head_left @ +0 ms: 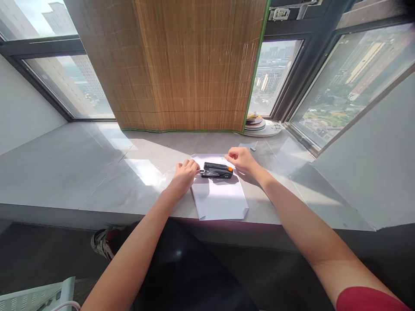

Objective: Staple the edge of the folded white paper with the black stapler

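A black stapler (218,171) with an orange part at its right end lies across a stack of white paper (223,201) on the sill. At the stapler's left end, my left hand (186,176) is closed, its fingertips pinching a thin metal piece that sticks out of it. My right hand (241,158) hovers by the paper's upper right corner, just above the stapler's orange end. Its thumb and finger are pressed together; whatever small thing is between them is too small to make out. The paper's near corners are folded.
The grey sill (81,172) runs along the windows. A bamboo blind (178,65) hangs behind the paper. Stacked plates (259,125) stand at the far right, with a small scrap (253,148) nearer. Below left are a shoe (101,244) and a pale green plastic item (42,296).
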